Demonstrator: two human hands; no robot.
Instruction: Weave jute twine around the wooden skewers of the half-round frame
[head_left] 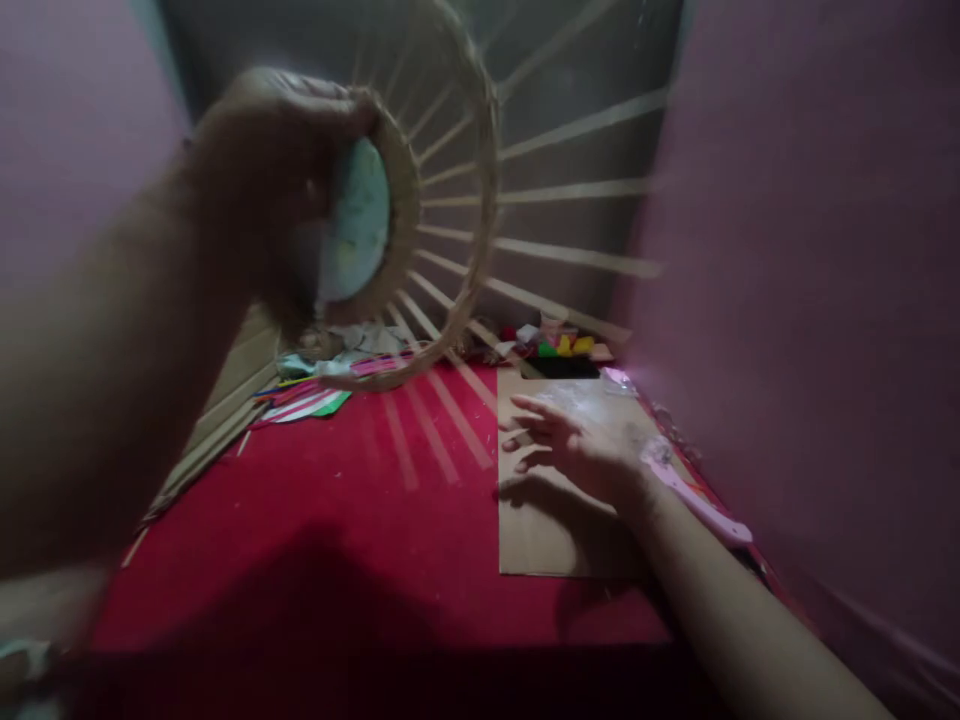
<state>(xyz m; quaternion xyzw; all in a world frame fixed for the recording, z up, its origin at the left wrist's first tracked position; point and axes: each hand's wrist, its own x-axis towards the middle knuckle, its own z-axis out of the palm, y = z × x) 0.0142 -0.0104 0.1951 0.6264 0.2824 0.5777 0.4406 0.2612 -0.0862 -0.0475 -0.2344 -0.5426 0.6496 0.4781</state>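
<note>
Raised at the upper left, my left hand (pixel 281 150) grips a round craft piece by its centre. This piece has a pale green patterned disc (pixel 364 220), a woven ring (pixel 487 170) round it, and flat light sticks (pixel 574 190) fanning outward. Part of the disc is hidden behind my fingers. Lower right, my right hand (pixel 562 450) is stretched out with fingers apart, holding nothing. It hovers over a cardboard sheet (pixel 540 545), on which its shadow falls. Close to my right wrist lies a pink glue gun-like tool (pixel 705 510); its exact kind is unclear.
Red cloth (pixel 315 510) covers the surface. Folded cardboard (pixel 217 430) leans along the left side. Colourful scraps (pixel 559 345) and a dark flat object (pixel 559 368) lie at the back. Coloured strips (pixel 307 400) sit at the left rear. A pink wall or curtain (pixel 810 300) rises on the right.
</note>
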